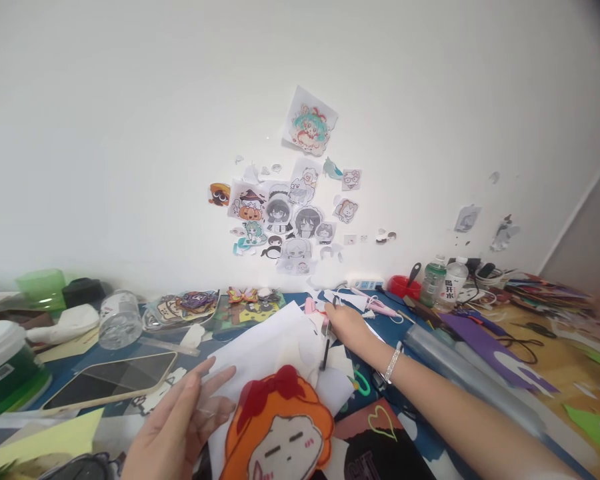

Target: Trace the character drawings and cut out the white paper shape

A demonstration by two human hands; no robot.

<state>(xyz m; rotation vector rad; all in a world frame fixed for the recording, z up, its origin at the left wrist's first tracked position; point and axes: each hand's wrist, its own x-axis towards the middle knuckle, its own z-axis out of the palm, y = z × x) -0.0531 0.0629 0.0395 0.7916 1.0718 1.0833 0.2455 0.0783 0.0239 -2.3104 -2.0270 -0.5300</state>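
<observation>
My left hand (183, 417) is at the lower middle, fingers spread and holding nothing I can see, beside a cut-out cartoon figure (287, 427). The figure has orange hair, a red bow and a pale face. It lies over white paper sheets (260, 347). My right hand (353, 327), with a bracelet at the wrist, reaches past the sheets towards the back of the table. Its fingers are pinched around a thin black pen-like stick (325, 350), which points down; its exact kind is unclear. Right by those fingertips is a small pink object (310, 305).
At left are a phone (115, 380), a clear bottle (120, 319) and a white-lidded tub (5, 360). A power strip (365, 284), red bowl (404, 287) and bottles (434, 280) line the back. A clear roll (470, 373) lies right. Paper cut-outs (307, 220) cover the wall.
</observation>
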